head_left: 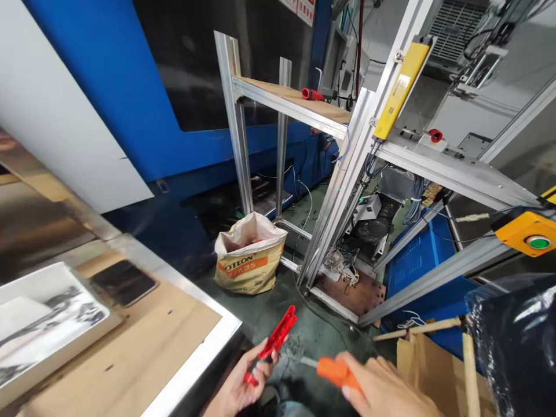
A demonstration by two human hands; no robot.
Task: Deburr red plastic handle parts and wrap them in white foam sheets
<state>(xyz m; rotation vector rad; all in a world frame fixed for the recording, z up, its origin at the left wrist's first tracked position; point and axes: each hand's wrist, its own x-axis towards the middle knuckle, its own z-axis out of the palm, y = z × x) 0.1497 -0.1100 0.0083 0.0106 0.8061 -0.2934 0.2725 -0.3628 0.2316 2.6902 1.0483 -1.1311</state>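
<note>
My left hand (243, 385) is closed around the lower end of a long, narrow red plastic part (283, 329), whose upper end points away from me and to the right. A dark section shows on the part between my fingers. To the right, my right hand (384, 387) grips an orange-handled blade tool (332, 370). Its short, pale metal blade points left toward the red part, with a gap between them. Motion blurs the blade, so its exact kind is unclear. Both hands are above the floor, beside the table's corner.
An open printed sack (249, 272) with red pieces inside stands on the floor. At left, a wooden-topped table (174, 330) bears a phone (124, 282) and a white tray (56, 347). An aluminium frame (334, 197) rises ahead; cardboard (438, 365) and black plastic wrap (516, 341) are at right.
</note>
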